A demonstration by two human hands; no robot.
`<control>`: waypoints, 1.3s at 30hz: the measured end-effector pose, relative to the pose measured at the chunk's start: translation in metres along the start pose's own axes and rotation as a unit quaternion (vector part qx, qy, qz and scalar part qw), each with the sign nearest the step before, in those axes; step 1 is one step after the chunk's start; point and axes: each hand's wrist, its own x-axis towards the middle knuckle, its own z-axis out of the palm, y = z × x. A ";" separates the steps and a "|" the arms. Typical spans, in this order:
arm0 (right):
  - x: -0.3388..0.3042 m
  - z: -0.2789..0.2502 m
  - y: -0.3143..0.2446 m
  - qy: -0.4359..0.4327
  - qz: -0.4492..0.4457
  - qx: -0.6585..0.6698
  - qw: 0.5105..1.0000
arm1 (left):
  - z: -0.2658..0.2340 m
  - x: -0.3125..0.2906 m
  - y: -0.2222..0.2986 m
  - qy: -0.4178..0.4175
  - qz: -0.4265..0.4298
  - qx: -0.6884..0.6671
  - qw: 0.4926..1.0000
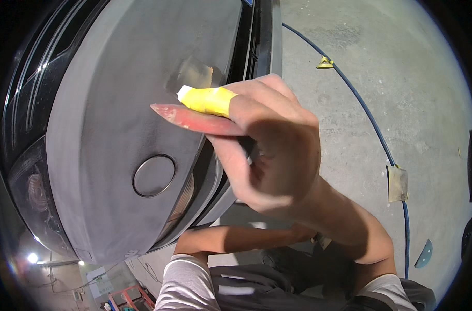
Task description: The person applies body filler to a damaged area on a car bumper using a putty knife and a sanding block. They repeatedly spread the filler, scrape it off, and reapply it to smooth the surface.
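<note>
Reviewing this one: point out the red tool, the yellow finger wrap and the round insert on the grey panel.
Red tool (197, 119): head view, middle of its exposed length.
Yellow finger wrap (210, 100): head view, middle of its side.
Round insert (154, 176): head view, centre of its face.

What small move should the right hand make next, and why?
Probably ease the red tapered piece toward the brownish patch on the grey panel: the right hand pinches the piece, its pointed end is free, and the patch appears close by in this view.
</note>
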 end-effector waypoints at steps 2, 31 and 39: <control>0.002 -0.009 0.002 -0.010 0.061 -0.028 0.998 | -0.001 0.002 0.008 -0.004 -0.006 0.007 1.000; -0.008 0.009 0.013 0.067 0.072 -0.048 0.994 | 0.006 0.007 -0.015 0.009 0.011 -0.015 1.000; -0.015 0.001 -0.001 0.027 0.017 -0.037 0.999 | 0.005 0.010 -0.011 -0.005 -0.013 -0.033 0.999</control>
